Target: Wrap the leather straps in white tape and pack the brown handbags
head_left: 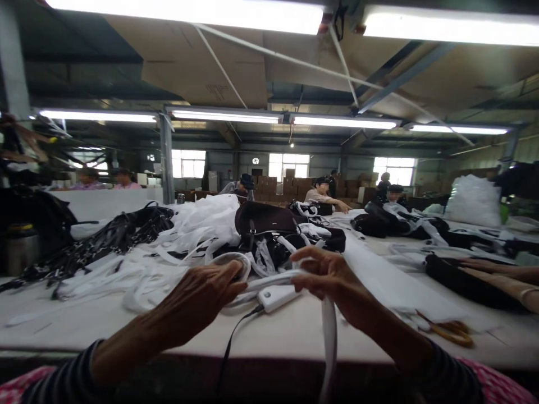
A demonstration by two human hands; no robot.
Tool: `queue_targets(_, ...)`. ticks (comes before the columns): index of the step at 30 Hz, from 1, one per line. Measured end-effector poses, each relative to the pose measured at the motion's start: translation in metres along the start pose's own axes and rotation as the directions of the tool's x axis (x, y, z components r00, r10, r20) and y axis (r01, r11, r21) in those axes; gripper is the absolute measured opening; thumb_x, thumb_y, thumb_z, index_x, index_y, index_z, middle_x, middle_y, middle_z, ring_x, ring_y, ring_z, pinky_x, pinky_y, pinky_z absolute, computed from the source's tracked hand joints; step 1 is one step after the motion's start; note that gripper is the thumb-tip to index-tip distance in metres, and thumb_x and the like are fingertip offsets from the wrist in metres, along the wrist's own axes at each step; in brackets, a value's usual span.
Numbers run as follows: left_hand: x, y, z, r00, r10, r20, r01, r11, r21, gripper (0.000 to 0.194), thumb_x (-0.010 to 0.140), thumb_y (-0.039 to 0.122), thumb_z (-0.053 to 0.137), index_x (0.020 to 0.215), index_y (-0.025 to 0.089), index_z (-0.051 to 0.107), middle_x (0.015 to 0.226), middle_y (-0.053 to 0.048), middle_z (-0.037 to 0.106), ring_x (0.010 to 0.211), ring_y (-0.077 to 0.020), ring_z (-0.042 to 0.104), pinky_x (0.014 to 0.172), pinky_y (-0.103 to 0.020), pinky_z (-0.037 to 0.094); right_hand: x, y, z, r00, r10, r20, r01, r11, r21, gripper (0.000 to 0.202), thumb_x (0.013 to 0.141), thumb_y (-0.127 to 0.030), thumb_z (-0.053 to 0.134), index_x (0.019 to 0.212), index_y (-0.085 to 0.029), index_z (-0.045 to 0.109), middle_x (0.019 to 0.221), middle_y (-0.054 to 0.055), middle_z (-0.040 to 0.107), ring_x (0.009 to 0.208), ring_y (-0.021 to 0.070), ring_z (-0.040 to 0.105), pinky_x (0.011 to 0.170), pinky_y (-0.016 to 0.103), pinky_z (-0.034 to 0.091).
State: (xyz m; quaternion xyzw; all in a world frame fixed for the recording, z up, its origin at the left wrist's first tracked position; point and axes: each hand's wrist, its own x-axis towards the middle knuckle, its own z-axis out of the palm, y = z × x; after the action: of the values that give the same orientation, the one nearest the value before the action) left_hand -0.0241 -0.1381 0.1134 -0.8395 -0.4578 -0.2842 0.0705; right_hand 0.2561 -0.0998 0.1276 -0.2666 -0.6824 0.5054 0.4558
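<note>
A white strip (269, 279) runs between my two hands above the table's front edge. My left hand (213, 286) is closed around its looped part, thumb on top. At the other side my right hand (324, 275) pinches the strip between thumb and fingers, and a length of it hangs down past the table edge. Under the strip lies a white box-like device (275, 297) with a small round mark and a black cord (238, 331) leading off the front. Just beyond my hands rests a black bag (267, 219) with buckles and white-wrapped parts.
Black straps (126, 235) are heaped at the left, beside a pile of white strips (206, 219). Yellow-handled scissors (452, 332) lie at the right. Another person's hands (497, 275) touch a black bag (450, 278) there. Several people work farther back.
</note>
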Motion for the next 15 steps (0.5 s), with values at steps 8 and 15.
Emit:
queue_targets(8,0.007,0.063,0.003,0.938,-0.275,0.211,0.317,0.433,-0.844,0.047,0.100,0.057,0.051,0.073,0.018,0.058,0.059,0.002,0.045,0.054,-0.0120,0.035,0.052,-0.025,0.029,0.043,0.028,0.000,0.975,-0.217,0.037,0.219,0.974,-0.066,0.036,0.078,-0.049,0.083,0.080,-0.015,0.073,0.071,0.000,0.062,0.066,0.0128,0.050,0.062,0.027,0.038)
queue_targets(15,0.051,0.066,-0.009,0.872,-0.461,0.165,0.125,-0.117,-0.985,0.028,0.098,0.032,0.057,0.085,0.010,0.068,0.065,-0.001,0.055,0.049,-0.0080,0.042,0.051,-0.021,0.042,0.028,0.080,0.074,0.973,-0.137,-0.186,0.171,0.968,0.182,0.045,0.100,-0.061,0.052,0.087,-0.019,0.055,0.064,-0.004,0.049,0.052,0.0094,0.038,0.050,0.024,0.030)
